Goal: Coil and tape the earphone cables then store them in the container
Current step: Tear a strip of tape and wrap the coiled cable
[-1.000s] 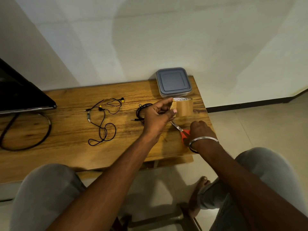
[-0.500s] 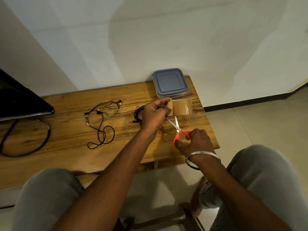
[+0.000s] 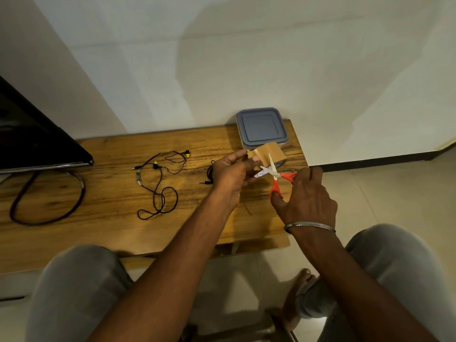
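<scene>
**Over the desk's right end: cutting a tape strip**

Above the right end of the desk (image 3: 111,230), the left hand (image 3: 232,174) pinches the free end of a brown strip (image 3: 256,154) running from the tape roll (image 3: 276,154). Its thumb and fingertips are closed on the strip, but I cannot tell whether that grip also steadies the roll. The right hand (image 3: 308,198) has thumb and fingers curled through the red loops of the scissors (image 3: 275,175), whose blades stand apart across the strip.

The step in hand looks like cutting a piece of tape to bind a cable. The next move calls for a taut strip and a square cut, so the tape does not fold onto itself.

One earphone set (image 3: 158,186), black with yellow buds, lies sprawled mid-desk, not yet coiled. A second black cable (image 3: 210,171) sits just left of the left hand. It is mostly hidden, with its plug showing, and seems bunched. The container (image 3: 261,127) stands at the far right corner, just beyond the roll, with its grey lid on.
</scene>
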